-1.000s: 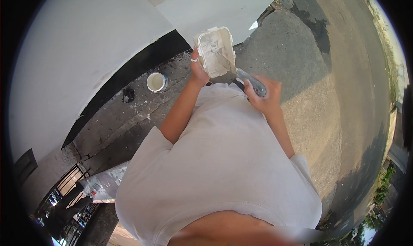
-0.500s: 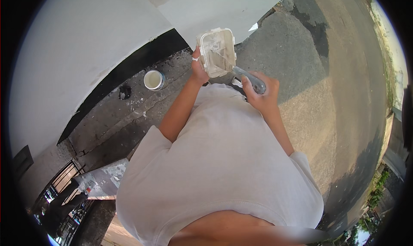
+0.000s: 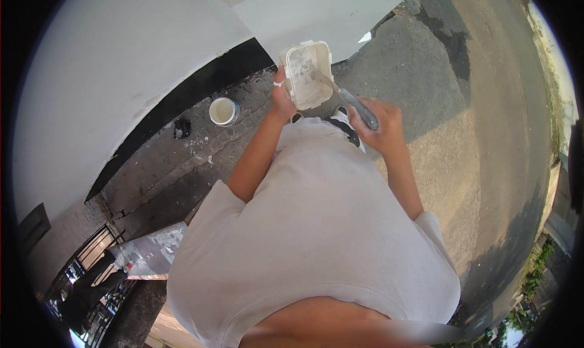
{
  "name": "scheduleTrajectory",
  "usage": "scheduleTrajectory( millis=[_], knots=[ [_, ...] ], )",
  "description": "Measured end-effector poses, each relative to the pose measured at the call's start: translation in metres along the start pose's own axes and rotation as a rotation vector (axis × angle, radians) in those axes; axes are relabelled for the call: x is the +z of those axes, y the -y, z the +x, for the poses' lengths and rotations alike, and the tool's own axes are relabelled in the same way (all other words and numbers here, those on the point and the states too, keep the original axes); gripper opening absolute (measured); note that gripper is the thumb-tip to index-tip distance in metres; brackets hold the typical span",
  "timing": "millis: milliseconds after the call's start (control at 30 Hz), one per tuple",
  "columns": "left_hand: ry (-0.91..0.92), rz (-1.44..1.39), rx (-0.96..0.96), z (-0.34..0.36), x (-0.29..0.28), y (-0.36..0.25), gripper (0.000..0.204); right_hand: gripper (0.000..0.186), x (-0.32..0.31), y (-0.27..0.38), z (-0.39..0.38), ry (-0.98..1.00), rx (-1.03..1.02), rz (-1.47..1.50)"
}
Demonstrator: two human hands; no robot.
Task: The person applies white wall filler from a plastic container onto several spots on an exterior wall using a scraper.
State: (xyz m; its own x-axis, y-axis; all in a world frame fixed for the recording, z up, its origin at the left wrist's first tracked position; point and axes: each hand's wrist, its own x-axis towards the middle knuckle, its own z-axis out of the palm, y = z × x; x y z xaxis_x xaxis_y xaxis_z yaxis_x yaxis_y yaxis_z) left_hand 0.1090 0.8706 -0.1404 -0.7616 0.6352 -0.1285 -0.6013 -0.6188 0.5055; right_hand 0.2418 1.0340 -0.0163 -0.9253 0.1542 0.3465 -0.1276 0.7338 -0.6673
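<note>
A whitish rectangular plastic tub [image 3: 294,95], smeared inside with white paste, is tilted up in front of me. Along its left side my left hand [image 3: 283,97] grips it, fingers mostly hidden behind the wall and a white band or smear showing on one finger. My right hand [image 3: 383,124] is wrapped round the grey handle of a scraper [image 3: 359,107]. The scraper's blade reaches over the tub's right rim into the inside, where its tip is near the smeared bottom.
On the paint-spattered ground to the left stands a white bucket [image 3: 224,112]. Beyond it rises a pale wall [image 3: 152,50] with a black band [image 3: 182,98] at its foot. A paint-stained board [image 3: 155,250] lies at lower left. Paved ground [image 3: 401,74] stretches to the right.
The scraper has been drawn slightly to the right and turned, showing more of its shank. My right hand has shifted right and a little down. The tub stays about where it was.
</note>
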Motion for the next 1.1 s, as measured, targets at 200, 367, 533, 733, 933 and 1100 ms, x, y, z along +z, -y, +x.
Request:
scheduleTrajectory(
  millis=[200,367,533,733,933,1100],
  knots=[
    [0.051,-0.051,0.001,0.002,-0.009,0.005,0.077,0.015,0.001,0.005,-0.002,-0.016,0.207,0.134],
    [0.058,-0.075,-0.012,0.001,-0.006,0.002,0.083,0.018,0.006,-0.004,-0.003,0.012,0.46,0.227],
    [-0.041,0.038,-0.022,-0.004,-0.007,-0.001,0.078,0.017,-0.002,0.008,0.005,-0.101,0.177,0.08],
    [-0.027,0.121,0.043,-0.01,-0.001,0.003,0.078,0.011,0.008,0.02,0.02,-0.082,0.262,0.017],
    [-0.034,0.137,0.022,-0.007,-0.004,0.009,0.076,0.015,0.022,0.019,0.022,-0.176,0.293,0.041],
    [-0.042,0.084,-0.037,-0.009,0.003,0.002,0.076,0.019,0.012,0.006,0.032,-0.102,0.37,0.155]
  ],
)
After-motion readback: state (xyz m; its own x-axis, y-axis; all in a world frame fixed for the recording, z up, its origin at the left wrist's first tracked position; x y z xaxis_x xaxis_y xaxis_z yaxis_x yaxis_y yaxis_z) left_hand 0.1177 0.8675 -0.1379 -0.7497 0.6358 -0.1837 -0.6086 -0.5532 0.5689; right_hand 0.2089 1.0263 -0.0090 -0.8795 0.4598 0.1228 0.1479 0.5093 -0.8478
